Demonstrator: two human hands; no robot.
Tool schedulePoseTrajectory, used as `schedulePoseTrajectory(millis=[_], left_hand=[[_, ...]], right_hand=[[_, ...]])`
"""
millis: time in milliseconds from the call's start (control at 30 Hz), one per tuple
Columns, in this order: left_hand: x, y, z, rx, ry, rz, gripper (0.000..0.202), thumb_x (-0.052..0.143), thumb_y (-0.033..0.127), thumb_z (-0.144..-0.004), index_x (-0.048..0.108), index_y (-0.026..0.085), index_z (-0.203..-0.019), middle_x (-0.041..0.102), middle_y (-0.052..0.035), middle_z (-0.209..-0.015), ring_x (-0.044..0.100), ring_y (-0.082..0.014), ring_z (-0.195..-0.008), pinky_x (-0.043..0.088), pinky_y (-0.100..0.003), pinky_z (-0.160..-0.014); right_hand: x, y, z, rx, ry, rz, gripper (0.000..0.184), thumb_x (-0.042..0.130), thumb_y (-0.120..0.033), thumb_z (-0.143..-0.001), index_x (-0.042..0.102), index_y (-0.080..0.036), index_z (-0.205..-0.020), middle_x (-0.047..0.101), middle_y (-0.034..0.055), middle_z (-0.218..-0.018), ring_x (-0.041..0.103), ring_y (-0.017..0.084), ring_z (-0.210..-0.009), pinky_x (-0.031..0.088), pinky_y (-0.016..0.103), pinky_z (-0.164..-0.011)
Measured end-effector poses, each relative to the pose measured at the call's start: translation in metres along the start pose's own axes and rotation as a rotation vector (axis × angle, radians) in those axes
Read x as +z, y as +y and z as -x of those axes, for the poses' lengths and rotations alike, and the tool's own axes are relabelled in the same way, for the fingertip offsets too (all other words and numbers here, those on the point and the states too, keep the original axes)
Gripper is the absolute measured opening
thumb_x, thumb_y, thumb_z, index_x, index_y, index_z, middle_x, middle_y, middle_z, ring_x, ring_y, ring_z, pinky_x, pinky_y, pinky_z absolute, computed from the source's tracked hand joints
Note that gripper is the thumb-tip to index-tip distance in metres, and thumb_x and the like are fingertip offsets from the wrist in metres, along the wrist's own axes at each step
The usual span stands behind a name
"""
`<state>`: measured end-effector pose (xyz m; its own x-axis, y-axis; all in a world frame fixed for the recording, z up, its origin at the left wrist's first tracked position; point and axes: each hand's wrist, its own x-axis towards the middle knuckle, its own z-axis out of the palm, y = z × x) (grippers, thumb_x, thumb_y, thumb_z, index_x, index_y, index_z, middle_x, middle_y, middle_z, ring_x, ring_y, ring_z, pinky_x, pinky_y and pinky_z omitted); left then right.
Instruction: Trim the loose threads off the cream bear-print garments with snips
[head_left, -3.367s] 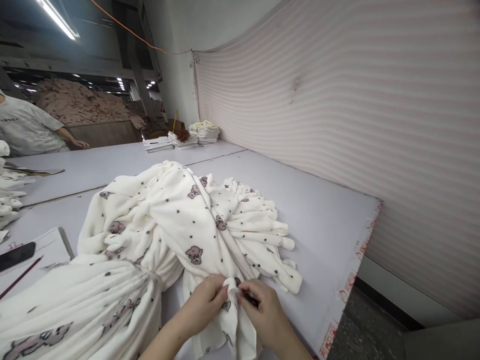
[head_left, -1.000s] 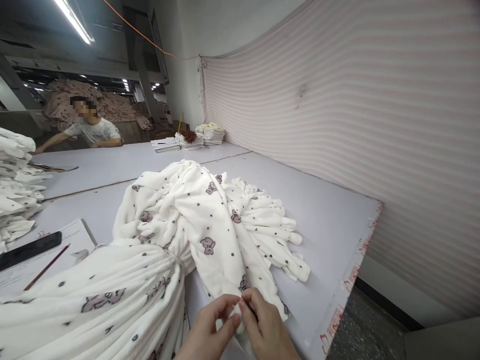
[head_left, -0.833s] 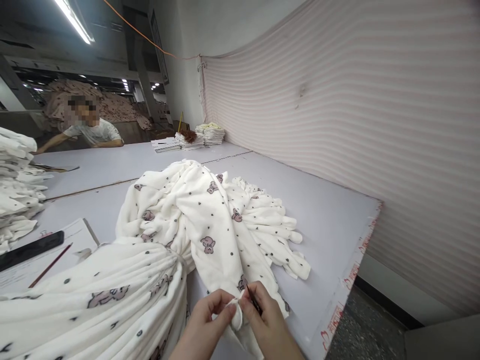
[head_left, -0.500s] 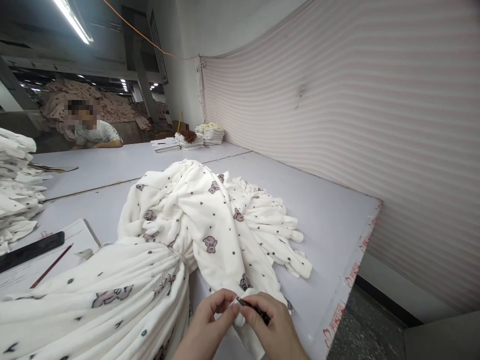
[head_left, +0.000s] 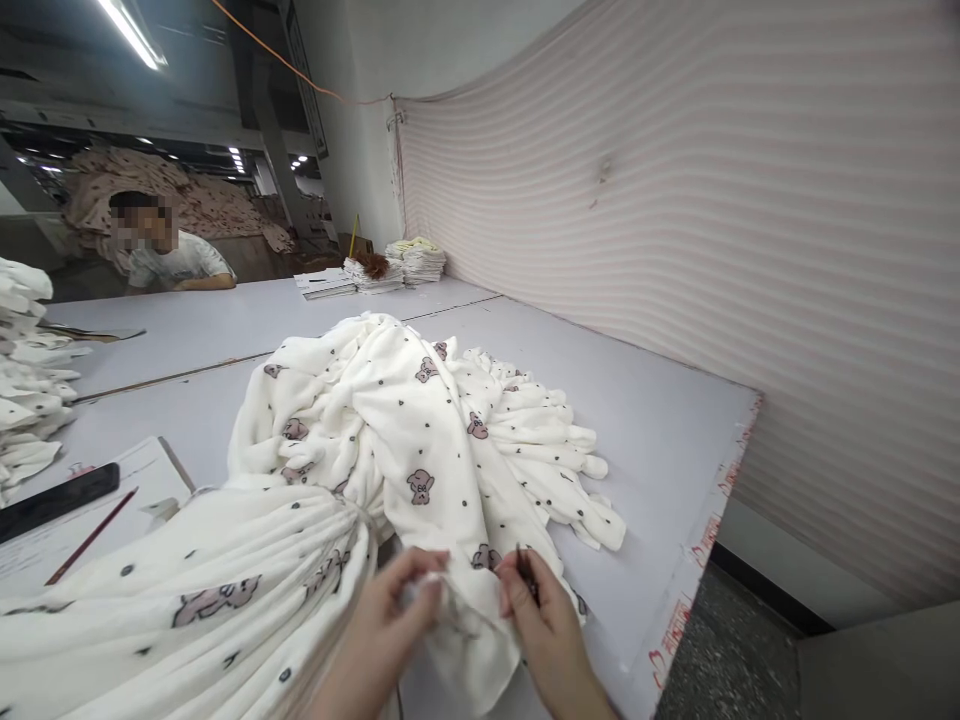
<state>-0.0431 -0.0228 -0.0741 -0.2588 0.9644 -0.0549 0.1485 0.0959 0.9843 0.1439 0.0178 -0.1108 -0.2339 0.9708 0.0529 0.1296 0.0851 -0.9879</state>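
Observation:
A heap of white fleece cloth, printed with brownish bears and small dark marks, lies in front of me. My left hand pinches its near edge between thumb and fingers, slightly blurred. Small dark thread snips are gripped in my right hand, their narrow tip pointing up and away. The right fingertips also touch the cloth's edge, though whether they pinch it I cannot tell. Between my hands a loose flap of the cloth hangs down. Gathered folds of the same print spread to the lower left.
At left lie a phone, a dark red pencil and papers, beside stacked white cloth. Folded stacks stand at the back. Another person leans on the far table. A striped sheet hangs at right.
My hands have moved apart, the left one leftward and the right one to the right. The snips have turned from pointing left to pointing up. The view has shifted slightly.

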Motion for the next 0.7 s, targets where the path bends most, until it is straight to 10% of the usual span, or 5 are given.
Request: schedulePoseTrajectory(millis=[100,200,400,567,700], left_hand=[[-0.034,0.015,-0.007,-0.024,0.250,0.369,0.017,0.062,0.036,-0.079,0.049,0.024,-0.079,0.063,0.0065,-0.063,0.057,-0.0145,-0.056,0.048,-0.027,-0.061],[-0.042,0.021,-0.010,0.118,0.190,0.022,0.012,0.062,0.034,-0.080,0.054,0.025,-0.080,0.056,0.0066,-0.062,0.052,-0.0129,-0.052,0.043,-0.023,-0.055],[0.007,-0.016,-0.001,0.012,-0.424,-0.920,0.029,0.060,0.016,-0.072,0.066,0.020,-0.100,0.064,-0.0087,-0.100,0.066,-0.0289,-0.086,0.046,-0.039,-0.076],[0.039,-0.030,0.002,0.124,-0.513,-0.778,0.053,0.055,0.017,-0.078,0.048,0.021,-0.131,0.063,-0.0102,-0.111,0.064,-0.0257,-0.094,0.047,-0.035,-0.081],[0.064,-0.032,-0.001,0.195,-0.487,-0.606,0.055,0.052,0.014,-0.080,0.040,0.020,-0.134,0.063,-0.0104,-0.113,0.063,-0.0232,-0.095,0.046,-0.031,-0.082]], right_hand=[[-0.014,0.019,0.001,0.109,0.015,0.074,0.030,0.047,-0.047,-0.092,0.060,-0.020,-0.090,0.055,-0.0022,-0.062,0.054,0.017,-0.062,0.042,0.025,-0.059],[-0.018,0.042,0.007,0.051,-0.050,0.266,0.026,0.060,-0.033,-0.083,0.065,-0.023,-0.107,0.063,0.0043,-0.088,0.060,0.022,-0.079,0.045,0.029,-0.069],[-0.021,0.061,-0.010,0.073,0.023,0.250,0.017,0.059,-0.032,-0.081,0.064,-0.021,-0.070,0.059,0.0039,-0.077,0.055,0.023,-0.077,0.043,0.033,-0.073],[-0.035,0.050,-0.026,0.293,-0.035,-0.044,0.028,0.060,-0.043,-0.082,0.065,-0.016,-0.078,0.060,0.0003,-0.066,0.054,0.015,-0.058,0.044,0.024,-0.054],[-0.036,0.034,-0.017,0.410,-0.021,-0.218,0.038,0.061,-0.051,-0.081,0.065,-0.013,-0.084,0.043,-0.0078,-0.048,0.026,0.006,-0.037,0.024,0.018,-0.038]])
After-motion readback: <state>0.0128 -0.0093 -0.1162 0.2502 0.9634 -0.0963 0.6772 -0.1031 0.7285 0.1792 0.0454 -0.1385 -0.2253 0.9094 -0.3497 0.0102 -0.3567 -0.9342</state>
